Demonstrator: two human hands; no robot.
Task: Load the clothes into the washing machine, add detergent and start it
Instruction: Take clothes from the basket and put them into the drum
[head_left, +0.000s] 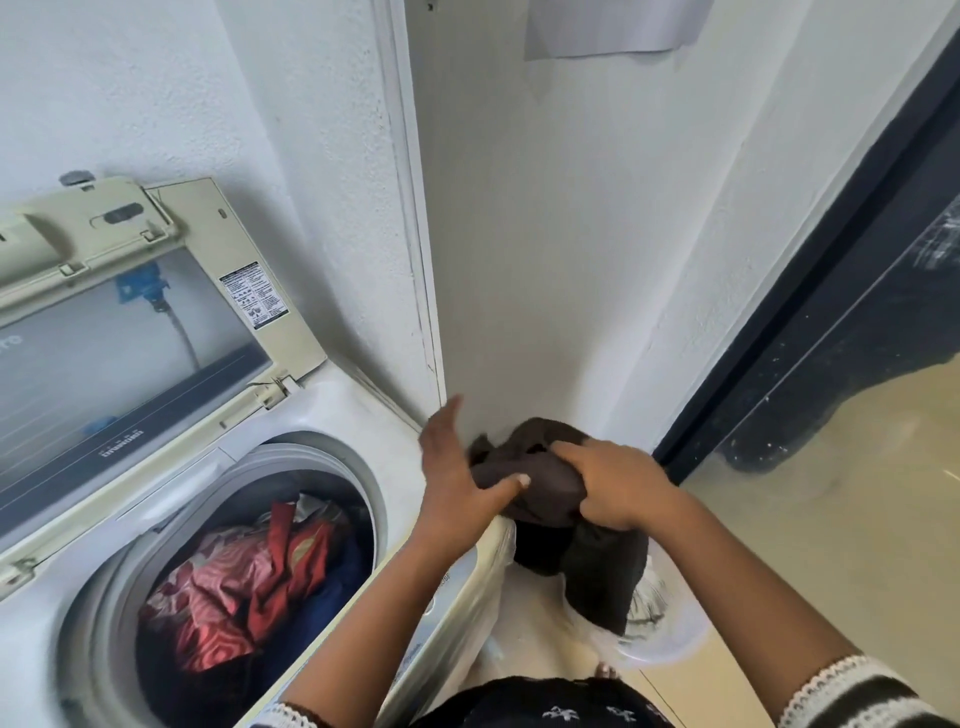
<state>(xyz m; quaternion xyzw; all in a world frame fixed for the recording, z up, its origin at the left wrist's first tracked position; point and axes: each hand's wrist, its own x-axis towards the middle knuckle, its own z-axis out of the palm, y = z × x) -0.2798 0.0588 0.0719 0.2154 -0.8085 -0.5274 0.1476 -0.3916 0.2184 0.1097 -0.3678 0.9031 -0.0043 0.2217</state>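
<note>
A top-loading washing machine (358, 410) stands at the left with its lid (130, 332) raised. Its drum holds red, pink and blue clothes (249, 577). To the right of the machine, a dark brown garment (535, 478) is held up above a pale laundry basket (670, 634) on the floor. My right hand (618, 483) grips the bunched garment from above. My left hand (457, 473) is spread beside it, thumb pressing the cloth and fingers straight. The garment's lower part hangs down into the basket.
A white wall corner (431, 312) rises right behind the machine and my hands. A dark-framed glass door (831, 312) runs along the right, with beige floor (841, 545) below. A sheet of paper (608, 26) hangs on the wall above.
</note>
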